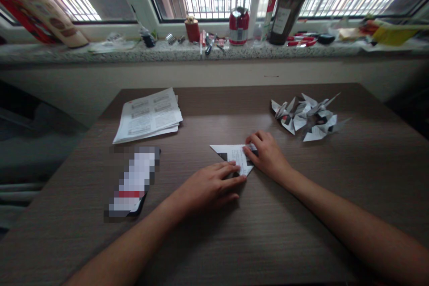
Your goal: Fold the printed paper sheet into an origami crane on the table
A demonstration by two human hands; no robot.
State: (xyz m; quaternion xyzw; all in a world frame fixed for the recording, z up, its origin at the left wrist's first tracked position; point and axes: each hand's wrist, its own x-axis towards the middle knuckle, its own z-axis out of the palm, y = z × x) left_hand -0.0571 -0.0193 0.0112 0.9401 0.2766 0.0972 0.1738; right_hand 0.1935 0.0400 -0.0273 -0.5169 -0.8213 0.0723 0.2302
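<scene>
A printed sheet of paper folded into a triangle (236,153) lies flat on the brown table, its long edge facing the window. Over its lower left side rests my left hand (214,183), fingers stretched out and apart, the fingertips on the paper. My right hand (266,154) touches the triangle's right corner with bent fingers and thumb, covering that corner. Whether the right fingers pinch the paper or only press it down is hard to make out, but they close on that end.
Several folded paper pieces (306,116) sit in a pile at the back right. A stack of printed sheets (149,116) lies at the back left, with a phone (136,181) in front of it. Along the windowsill (174,56) stand a red can (238,27), a dark cup (288,15) and small tools.
</scene>
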